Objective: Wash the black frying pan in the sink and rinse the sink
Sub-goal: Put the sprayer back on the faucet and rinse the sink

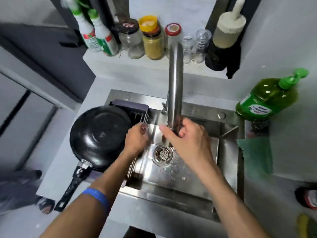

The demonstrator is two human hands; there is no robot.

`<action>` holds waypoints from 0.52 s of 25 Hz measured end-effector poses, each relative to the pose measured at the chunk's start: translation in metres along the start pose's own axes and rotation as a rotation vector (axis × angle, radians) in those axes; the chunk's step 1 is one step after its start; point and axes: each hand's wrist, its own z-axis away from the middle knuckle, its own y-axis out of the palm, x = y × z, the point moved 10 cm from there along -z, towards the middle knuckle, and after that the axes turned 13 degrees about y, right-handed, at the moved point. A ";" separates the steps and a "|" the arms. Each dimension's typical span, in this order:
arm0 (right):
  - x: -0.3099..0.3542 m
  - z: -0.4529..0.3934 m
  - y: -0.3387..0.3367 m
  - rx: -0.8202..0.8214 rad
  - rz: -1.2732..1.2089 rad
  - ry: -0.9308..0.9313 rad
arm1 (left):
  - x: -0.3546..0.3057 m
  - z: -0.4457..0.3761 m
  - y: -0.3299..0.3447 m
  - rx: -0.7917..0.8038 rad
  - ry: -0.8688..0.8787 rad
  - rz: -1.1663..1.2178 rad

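The black frying pan [100, 136] rests tilted on a drying rack [137, 109] over the left side of the steel sink [193, 172], its handle [73, 184] pointing toward me. My right hand [187, 140] is wrapped around the end of the steel faucet spout [175, 83] above the drain [162, 153]. My left hand [137, 140] hovers beside the pan's right rim, fingers curled with nothing visible in them. The sink floor looks wet.
A green dish soap bottle [267, 98] stands at the sink's right, with a green cloth [255, 155] and a dark scrubber [259, 127] below it. Jars and bottles [152, 40] line the shelf behind the faucet. A dark jar [307, 198] sits at the far right.
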 end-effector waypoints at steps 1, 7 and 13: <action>-0.003 -0.007 -0.002 -0.061 0.098 0.050 | -0.009 -0.026 -0.006 -0.003 0.036 -0.023; -0.057 -0.023 -0.018 -0.164 0.300 0.310 | -0.061 -0.123 0.038 0.242 0.254 -0.255; -0.075 -0.043 -0.030 -0.164 0.077 0.327 | -0.056 -0.126 0.035 0.095 0.312 -0.062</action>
